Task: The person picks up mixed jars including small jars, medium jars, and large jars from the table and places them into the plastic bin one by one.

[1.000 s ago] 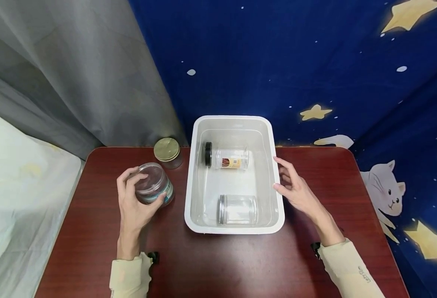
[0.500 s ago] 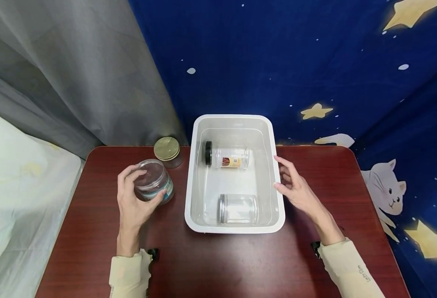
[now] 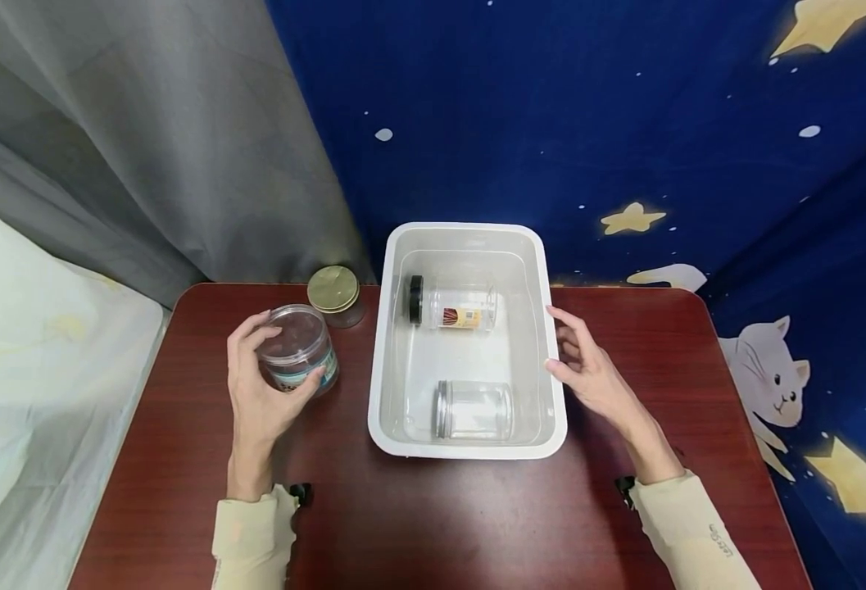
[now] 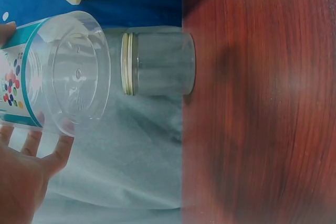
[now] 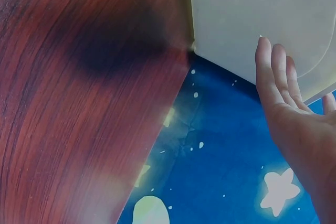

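My left hand grips a clear plastic jar with a teal label, thumb on the near side and fingers round the far left. In the left wrist view the jar is up off the table, its moulded base facing the camera. Beside it a small clear jar with a gold lid stands at the table's back edge. My right hand is at the right side of a white basin, fingertips and thumb near the rim. In the right wrist view its fingers lie fairly straight along the outer wall.
Inside the basin a clear jar with a black lid lies on its side towards the back. Another clear jar lies near the front wall. All stands on a dark red wooden table, with grey and blue starry curtains behind.
My left hand has shifted slightly left and back with the teal-labelled jar, away from the basin. The right hand stays by the basin rim. The head view has moved a little.
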Demonstrator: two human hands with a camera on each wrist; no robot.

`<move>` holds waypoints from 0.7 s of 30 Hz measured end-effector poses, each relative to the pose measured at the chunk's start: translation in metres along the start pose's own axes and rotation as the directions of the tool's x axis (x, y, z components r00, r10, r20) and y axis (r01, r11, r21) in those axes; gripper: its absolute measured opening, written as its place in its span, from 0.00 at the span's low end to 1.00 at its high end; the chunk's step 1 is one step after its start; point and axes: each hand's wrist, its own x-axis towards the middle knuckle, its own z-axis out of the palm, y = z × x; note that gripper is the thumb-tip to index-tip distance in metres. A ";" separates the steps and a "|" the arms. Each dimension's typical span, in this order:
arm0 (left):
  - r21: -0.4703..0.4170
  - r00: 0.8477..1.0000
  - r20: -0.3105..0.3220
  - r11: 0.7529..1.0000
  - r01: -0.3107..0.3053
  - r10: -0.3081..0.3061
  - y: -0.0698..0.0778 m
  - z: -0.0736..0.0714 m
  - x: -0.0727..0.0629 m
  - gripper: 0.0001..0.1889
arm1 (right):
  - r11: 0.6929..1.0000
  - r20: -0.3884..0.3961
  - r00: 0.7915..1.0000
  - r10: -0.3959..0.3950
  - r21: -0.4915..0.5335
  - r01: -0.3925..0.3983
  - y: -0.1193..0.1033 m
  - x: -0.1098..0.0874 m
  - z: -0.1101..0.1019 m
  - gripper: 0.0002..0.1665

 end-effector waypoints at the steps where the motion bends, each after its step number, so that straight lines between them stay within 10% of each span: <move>1: 0.002 1.000 -0.001 1.000 0.005 -0.005 0.000 0.000 0.000 0.37 | 1.000 0.002 1.000 -0.004 0.003 0.004 0.000 0.000 0.000 0.44; 21: -0.041 1.000 -0.015 0.999 -0.004 0.004 0.002 0.002 0.014 0.41 | 1.000 -0.010 1.000 -0.010 0.015 0.010 0.003 0.001 0.000 0.44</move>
